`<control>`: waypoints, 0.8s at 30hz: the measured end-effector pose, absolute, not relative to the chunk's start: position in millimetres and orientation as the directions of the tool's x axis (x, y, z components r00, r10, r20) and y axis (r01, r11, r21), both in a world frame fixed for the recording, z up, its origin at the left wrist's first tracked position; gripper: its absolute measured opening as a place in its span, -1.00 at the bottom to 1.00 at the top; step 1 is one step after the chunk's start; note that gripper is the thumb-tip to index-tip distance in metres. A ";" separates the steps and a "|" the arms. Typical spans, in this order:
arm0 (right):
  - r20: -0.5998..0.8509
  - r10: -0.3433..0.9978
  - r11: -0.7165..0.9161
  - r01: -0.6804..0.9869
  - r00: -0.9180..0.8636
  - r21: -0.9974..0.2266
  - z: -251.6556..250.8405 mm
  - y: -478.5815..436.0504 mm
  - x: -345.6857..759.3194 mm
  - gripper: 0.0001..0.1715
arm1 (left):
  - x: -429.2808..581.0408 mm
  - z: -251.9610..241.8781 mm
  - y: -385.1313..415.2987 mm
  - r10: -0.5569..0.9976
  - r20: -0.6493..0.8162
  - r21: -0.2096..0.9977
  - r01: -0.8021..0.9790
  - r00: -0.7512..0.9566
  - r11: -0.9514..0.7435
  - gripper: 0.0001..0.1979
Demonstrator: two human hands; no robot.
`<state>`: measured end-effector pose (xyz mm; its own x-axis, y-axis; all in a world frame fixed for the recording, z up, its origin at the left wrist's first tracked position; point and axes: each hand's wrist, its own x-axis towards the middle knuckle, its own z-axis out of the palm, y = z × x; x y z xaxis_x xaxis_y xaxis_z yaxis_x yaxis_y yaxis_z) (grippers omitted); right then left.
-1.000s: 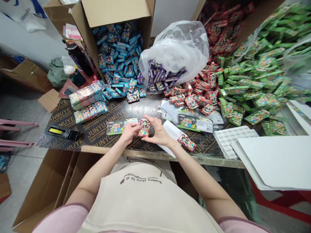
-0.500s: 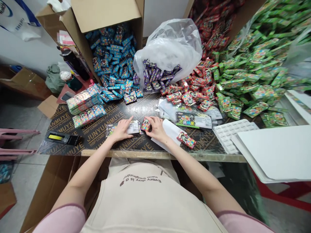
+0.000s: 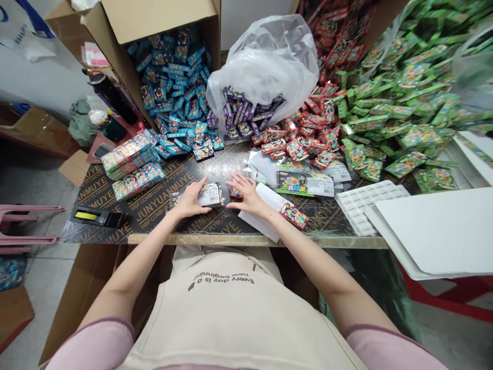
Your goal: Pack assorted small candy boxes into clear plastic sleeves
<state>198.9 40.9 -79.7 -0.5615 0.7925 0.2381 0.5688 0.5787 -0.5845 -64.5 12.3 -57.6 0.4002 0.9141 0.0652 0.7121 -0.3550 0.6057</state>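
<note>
Black printed worktop [image 3: 154, 218], a dark packet [image 3: 210, 196] and a red box [image 3: 235, 192] under the hands

Near the middle of the worktop's front edge, the dark packet lies flat, its white barcode label facing up. The left hand [image 3: 191, 199] covers its left part, thumb towards the front edge and fingers reaching to the back, spread wide; whether they pinch it or only rest there, I cannot tell. Just to its right, the right hand [image 3: 246, 194] arches over the small red box, fingers fanned and thumb well apart from them. The hand hides most of the box, so I cannot tell how firmly it is held.

White paper [image 3: 262, 210] runs from beside the right hand towards the front edge, with more red boxes [image 3: 294, 215] at its right side. A second labelled packet [image 3: 306, 184] lies farther back.

Both pieces look light. The packet's glossy face may slide, so its two long edges seem the surest hold, near mid-length. The red box looks like thin card, stiff enough for a fingertip pinch on opposite sides, but likely to dent at the corners if squeezed.
</note>
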 end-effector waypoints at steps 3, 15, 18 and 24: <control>0.312 0.748 0.636 0.498 -0.586 -0.590 -74.6 36.3 195.3 -0.65 | -60.9 -56.5 9.4 0.917 0.070 0.600 0.717 0.394 -0.354 0.12; 0.369 0.632 0.737 0.381 -0.682 -0.558 -76.8 32.2 190.0 -0.84 | -57.8 -51.2 -1.1 0.913 0.071 0.560 0.742 0.401 -0.369 0.13; 0.418 0.635 0.743 0.366 -0.649 -0.560 -77.7 23.7 188.0 -0.84 | -57.4 -49.8 -7.1 0.921 0.072 0.580 0.735 0.383 -0.351 0.12; 0.360 0.610 0.730 0.324 -0.706 -0.602 -79.5 10.1 190.2 -0.82 | -56.0 -53.1 -18.7 0.906 0.088 0.592 0.710 0.414 -0.382 0.11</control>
